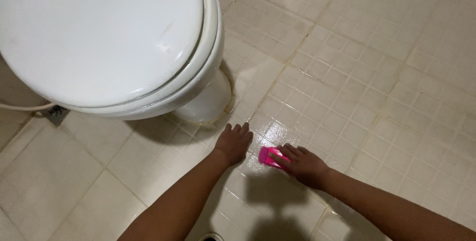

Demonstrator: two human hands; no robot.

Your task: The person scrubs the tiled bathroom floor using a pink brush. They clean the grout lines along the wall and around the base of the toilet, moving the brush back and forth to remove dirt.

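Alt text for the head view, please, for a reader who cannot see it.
The right hand grips a pink scrub brush on a wet, cream tiled floor, while the left hand presses flat beside it. A white toilet, lid closed, stands just above them.

This is a bathroom. A big white toilet [106, 42] with its lid down stands at the top left edge of the wet, shiny tile floor [377, 87]. A small drain [56, 113] sits beside it.
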